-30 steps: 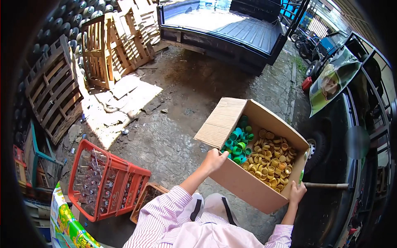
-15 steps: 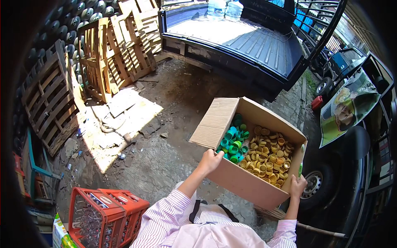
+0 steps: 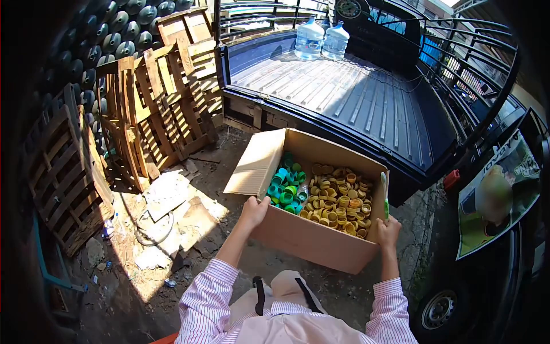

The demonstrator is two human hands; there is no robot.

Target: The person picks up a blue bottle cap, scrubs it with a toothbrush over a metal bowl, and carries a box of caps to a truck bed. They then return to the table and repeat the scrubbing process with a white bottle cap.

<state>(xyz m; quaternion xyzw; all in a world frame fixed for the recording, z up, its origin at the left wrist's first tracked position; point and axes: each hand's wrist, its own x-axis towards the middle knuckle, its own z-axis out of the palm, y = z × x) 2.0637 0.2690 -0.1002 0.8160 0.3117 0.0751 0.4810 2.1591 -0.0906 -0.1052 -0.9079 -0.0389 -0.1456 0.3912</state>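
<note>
An open cardboard box hangs in front of my body, held at both ends of its near side. My left hand is closed on its near left corner, beside a raised flap. My right hand grips the near right corner, and a green-handled toothbrush stands upright between that hand and the box edge. Inside, green and teal bottle caps lie on the left, and many yellow bottle caps fill the right. Some fingers are hidden behind the cardboard.
Ahead is a dark truck bed with railings and two large water bottles on it. Wooden pallets lean at the left before stacked bottles. A black vehicle's wheel and a hanging banner are at right.
The box, held in both hands, is nearer the truck bed, and more of the bed shows. The red bottle crate at lower left has mostly left the view.
</note>
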